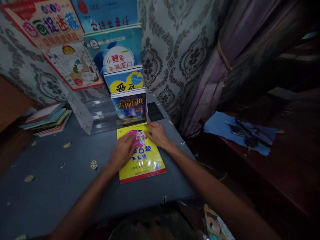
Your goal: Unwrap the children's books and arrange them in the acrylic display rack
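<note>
Glossy paper book (141,156), plastic rack (83,115) (smooth)

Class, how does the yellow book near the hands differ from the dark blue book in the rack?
The yellow book lies flat on the table; the dark blue book stands in the rack. The yellow book has blue title lettering; the dark blue book has gold. Both covers carry printed lettering.

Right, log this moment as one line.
left hand: blurred, over glossy yellow rectangular paper book | right hand: on book's upper right edge | book: lying on blue-grey patterned cloth, before clear plastic book rack
</note>
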### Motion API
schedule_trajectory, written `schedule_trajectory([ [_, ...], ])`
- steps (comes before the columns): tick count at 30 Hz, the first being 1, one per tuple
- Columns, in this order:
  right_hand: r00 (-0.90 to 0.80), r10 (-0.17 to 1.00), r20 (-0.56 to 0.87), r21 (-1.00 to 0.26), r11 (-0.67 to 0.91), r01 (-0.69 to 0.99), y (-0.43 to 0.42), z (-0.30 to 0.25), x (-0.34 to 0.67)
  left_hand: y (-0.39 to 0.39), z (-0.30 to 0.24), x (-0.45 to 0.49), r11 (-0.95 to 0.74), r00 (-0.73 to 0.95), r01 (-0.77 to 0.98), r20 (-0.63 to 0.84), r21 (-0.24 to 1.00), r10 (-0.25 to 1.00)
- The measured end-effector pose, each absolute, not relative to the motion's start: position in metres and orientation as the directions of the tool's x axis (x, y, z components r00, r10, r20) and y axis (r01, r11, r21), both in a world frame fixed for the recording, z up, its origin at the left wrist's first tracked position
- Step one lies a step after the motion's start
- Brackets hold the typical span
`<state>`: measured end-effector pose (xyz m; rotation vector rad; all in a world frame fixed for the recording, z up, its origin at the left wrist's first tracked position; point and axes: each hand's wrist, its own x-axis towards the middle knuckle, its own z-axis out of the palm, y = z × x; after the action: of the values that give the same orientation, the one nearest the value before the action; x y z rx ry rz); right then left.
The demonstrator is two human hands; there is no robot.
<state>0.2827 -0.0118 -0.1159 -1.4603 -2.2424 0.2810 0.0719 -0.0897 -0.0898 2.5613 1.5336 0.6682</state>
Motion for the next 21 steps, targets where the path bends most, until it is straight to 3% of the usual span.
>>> schedule_trajectory([
  [2,-0.347,0.902,0.258,-0.398,0.426,0.812,-0.012,-0.117,0.283,-0.069,-0.091,0.053,-0.323,0.244,0.916,0.309,0.237,0.919],
  [4,-0.353,0.899,0.258,-0.395,0.432,0.811,-0.012,-0.116,0.283,-0.055,-0.092,0.04,-0.252,0.199,0.947,0.254,0.199,0.947],
  [14,-0.329,0.903,0.275,-0.442,0.423,0.791,-0.011,-0.115,0.285,-0.051,-0.085,0.055,-0.231,0.242,0.97,0.183,-0.077,0.953],
  [21,-0.281,0.917,0.283,-0.488,0.389,0.781,-0.008,-0.116,0.285,-0.033,-0.087,0.084,-0.351,0.342,0.936,0.181,0.018,0.922],
])
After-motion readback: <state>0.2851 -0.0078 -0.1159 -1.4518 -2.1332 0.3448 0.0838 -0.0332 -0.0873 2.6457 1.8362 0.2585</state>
